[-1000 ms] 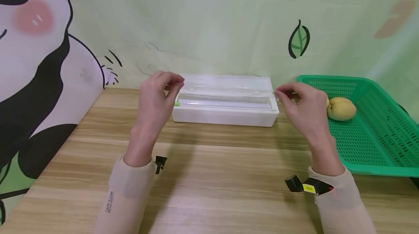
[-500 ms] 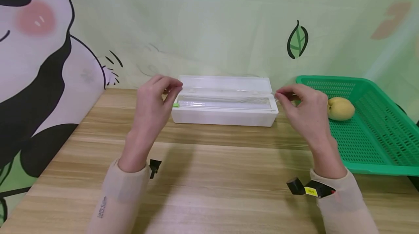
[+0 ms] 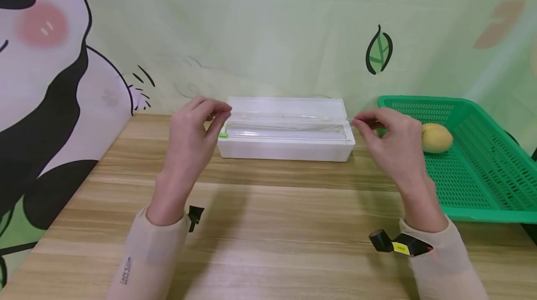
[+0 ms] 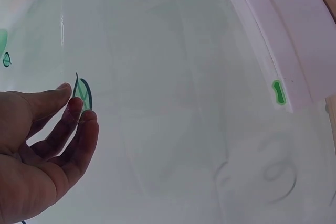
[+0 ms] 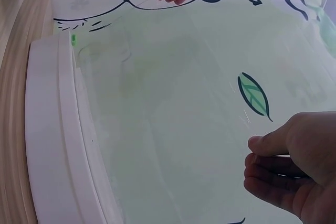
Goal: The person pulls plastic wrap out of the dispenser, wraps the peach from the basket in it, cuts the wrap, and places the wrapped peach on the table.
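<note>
A long white cling film dispenser [image 3: 285,152] stands on the table, its clear lid [image 3: 289,106] raised at the back. Inside lies the film roll [image 3: 289,135], and a small green slider [image 4: 279,92] sits at the left end. My left hand [image 3: 189,137] is raised near that end, thumb and fingertips pinching a corner of the cling film. Past the right end my right hand [image 3: 394,144] pinches the opposite corner. Between the hands the cling film [image 3: 298,127] is so transparent that only faint streaks show.
A green plastic basket [image 3: 482,215] stands to the right, with a yellow mango-like fruit [image 3: 437,138] in it, partly behind my right hand. Behind the wooden table [image 3: 272,225] hangs a pale green backdrop [image 3: 285,30] printed with a panda and leaves.
My left hand has moved slightly left and lower, widening the gap to my right hand, which has barely shifted. Both hands keep their pinch. Streaks in the film over the roll show more.
</note>
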A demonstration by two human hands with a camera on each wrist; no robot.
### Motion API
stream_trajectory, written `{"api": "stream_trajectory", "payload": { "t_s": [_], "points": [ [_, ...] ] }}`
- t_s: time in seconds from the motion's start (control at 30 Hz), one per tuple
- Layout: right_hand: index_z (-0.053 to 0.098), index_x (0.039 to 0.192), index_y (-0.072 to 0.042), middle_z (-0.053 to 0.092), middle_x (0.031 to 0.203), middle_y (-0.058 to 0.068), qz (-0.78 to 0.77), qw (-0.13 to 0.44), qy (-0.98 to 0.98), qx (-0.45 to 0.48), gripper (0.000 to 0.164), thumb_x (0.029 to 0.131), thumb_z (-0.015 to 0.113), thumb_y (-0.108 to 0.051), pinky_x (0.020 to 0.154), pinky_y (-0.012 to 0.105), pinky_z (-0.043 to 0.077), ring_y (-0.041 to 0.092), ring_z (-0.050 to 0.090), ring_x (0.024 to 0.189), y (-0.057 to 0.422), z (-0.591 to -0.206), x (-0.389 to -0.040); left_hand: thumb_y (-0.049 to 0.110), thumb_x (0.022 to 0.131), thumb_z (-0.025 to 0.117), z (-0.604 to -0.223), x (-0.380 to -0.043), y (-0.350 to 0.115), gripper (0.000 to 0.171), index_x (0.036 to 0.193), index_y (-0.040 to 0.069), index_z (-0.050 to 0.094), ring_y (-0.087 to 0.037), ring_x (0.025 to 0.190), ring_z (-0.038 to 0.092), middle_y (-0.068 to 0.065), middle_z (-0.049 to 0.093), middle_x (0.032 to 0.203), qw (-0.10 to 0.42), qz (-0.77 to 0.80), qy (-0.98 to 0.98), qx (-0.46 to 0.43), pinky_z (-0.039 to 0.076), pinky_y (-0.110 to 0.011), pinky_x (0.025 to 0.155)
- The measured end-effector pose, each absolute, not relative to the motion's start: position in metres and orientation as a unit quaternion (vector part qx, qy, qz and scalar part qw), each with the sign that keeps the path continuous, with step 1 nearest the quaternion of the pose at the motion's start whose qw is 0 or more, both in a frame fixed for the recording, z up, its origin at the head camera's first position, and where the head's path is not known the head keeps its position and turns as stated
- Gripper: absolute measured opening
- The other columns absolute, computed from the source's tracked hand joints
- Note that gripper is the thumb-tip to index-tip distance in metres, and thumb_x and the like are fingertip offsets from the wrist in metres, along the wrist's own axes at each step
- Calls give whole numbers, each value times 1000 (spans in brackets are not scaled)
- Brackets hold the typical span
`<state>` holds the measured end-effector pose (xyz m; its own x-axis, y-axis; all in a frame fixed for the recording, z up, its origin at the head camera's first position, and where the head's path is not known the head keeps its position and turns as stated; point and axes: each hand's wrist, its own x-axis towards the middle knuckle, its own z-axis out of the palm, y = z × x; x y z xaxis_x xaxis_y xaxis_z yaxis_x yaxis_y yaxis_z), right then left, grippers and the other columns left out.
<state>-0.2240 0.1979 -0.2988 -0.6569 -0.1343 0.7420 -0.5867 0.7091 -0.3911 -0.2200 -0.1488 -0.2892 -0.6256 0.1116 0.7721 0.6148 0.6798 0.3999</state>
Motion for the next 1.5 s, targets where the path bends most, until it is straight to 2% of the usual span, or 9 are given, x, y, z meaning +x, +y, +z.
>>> {"api": "stream_trajectory", "payload": {
  "t_s": [0.67, 1.1, 1.3, 1.5],
  "points": [
    [77, 96, 2, 74, 90, 12, 312, 373, -847, 216, 6, 90, 78, 1, 75, 8, 42, 23, 70, 79, 199, -293, -216, -4, 91, 75, -280, -208, -150, 5, 96, -4, 75, -24, 86, 66, -14, 71, 95, 361, -341, -842, -213, 55, -35, 78],
    [77, 95, 2, 74, 87, 12, 295, 385, -842, 237, 8, 87, 79, 3, 65, 13, 39, 21, 67, 74, 199, -289, -205, -4, 91, 75, -279, -195, -154, 4, 94, -2, 76, -23, 85, 66, -12, 71, 92, 360, -322, -846, -224, 53, -35, 75],
    [78, 95, 2, 74, 87, 12, 276, 379, -850, 241, 9, 86, 80, 3, 65, 17, 38, 22, 66, 75, 202, -289, -198, -3, 90, 76, -281, -188, -156, 5, 95, -1, 75, -22, 86, 68, -10, 71, 92, 351, -315, -849, -239, 56, -37, 77],
    [78, 94, 1, 75, 86, 10, 267, 359, -859, 249, 12, 84, 80, 6, 66, 16, 39, 18, 64, 72, 205, -293, -190, -5, 89, 76, -280, -183, -157, 6, 93, 0, 75, -20, 84, 66, -9, 71, 93, 325, -307, -859, -251, 56, -36, 77]
  ]
}}
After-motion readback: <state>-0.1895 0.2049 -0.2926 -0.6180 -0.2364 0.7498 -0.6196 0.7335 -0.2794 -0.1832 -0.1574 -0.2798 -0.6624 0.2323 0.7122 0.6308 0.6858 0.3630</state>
